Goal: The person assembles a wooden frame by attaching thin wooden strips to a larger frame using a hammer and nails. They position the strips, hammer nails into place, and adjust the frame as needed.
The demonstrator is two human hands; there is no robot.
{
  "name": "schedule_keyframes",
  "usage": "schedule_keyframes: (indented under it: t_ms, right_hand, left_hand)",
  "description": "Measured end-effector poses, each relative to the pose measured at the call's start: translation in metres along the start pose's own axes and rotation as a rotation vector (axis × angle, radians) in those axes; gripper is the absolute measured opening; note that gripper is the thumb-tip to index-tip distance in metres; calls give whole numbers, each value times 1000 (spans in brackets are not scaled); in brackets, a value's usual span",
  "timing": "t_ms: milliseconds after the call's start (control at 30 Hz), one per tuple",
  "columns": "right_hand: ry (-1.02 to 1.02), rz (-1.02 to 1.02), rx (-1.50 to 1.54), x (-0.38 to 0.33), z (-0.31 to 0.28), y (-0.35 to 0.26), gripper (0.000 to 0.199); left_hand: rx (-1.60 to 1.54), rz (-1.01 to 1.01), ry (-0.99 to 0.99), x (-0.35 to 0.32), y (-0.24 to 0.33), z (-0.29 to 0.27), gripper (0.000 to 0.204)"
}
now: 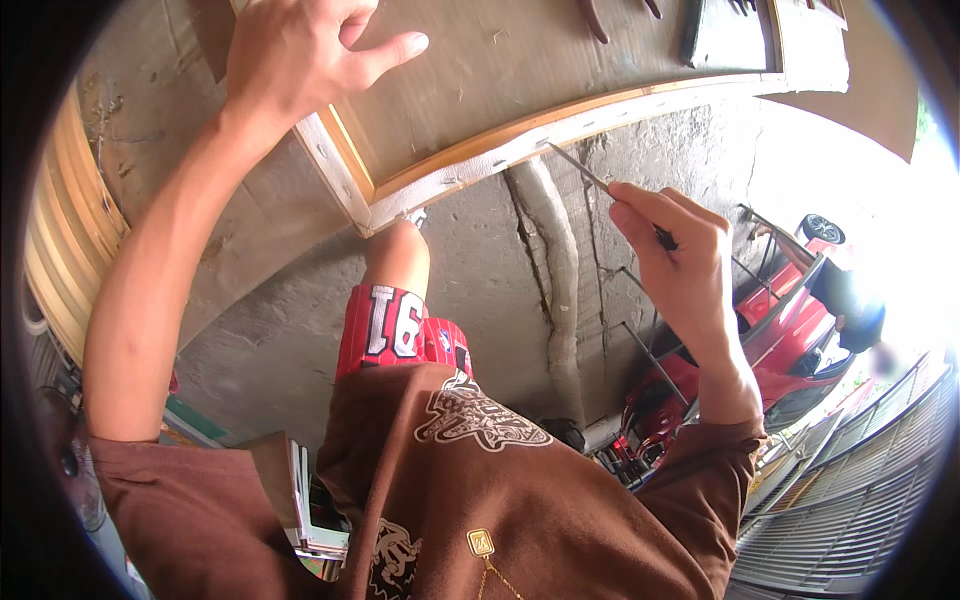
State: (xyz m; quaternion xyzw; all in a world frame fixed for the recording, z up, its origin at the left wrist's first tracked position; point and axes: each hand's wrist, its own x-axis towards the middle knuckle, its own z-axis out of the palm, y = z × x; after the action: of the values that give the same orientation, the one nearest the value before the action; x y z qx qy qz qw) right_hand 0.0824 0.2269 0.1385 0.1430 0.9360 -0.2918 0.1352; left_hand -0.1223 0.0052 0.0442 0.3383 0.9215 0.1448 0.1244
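Observation:
A stretched canvas on a wooden frame lies with its back up on a brown board; its white folded edge (480, 164) is dotted with staples. My right hand (672, 240) is closed round the dark handle of a slim screwdriver (582, 168). The tip of its metal shaft touches the near stapled edge, right of the middle. Over the frame's left side is my left hand (300, 50), thumb stretched out and apart from the fingers. The upper picture edge cuts off part of that hand, and I see nothing held in it.
Dark-handled pliers (595, 20) and another dark-handled tool (692, 35) lie on the canvas back. A brown board (270, 235) is under the frame's left corner. A pipe (552, 270) runs along the concrete floor. A red vehicle (785, 345) stands at the right.

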Motion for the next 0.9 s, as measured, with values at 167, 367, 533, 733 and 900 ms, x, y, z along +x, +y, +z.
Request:
schedule_keyframes:
  t_ms: [167, 367, 533, 733, 900]
  right_hand:
    - [-273, 638, 404, 11, -20, -3, 22]
    - [-127, -370, -596, -28, -10, -31, 41]
    - [-328, 613, 289, -4, -34, -31, 25]
    - [-224, 202, 88, -20, -21, -24, 30]
    - [-39, -233, -74, -35, -6, -9, 31]
  left_hand:
    - [-9, 224, 327, -14, 1, -1, 57]
    - [-28, 281, 373, -24, 4, -12, 55]
    - [-47, 274, 352, -26, 7, -19, 53]
    - [-58, 269, 357, -32, 3, -10, 49]
    - [-58, 307, 369, -30, 3, -13, 52]
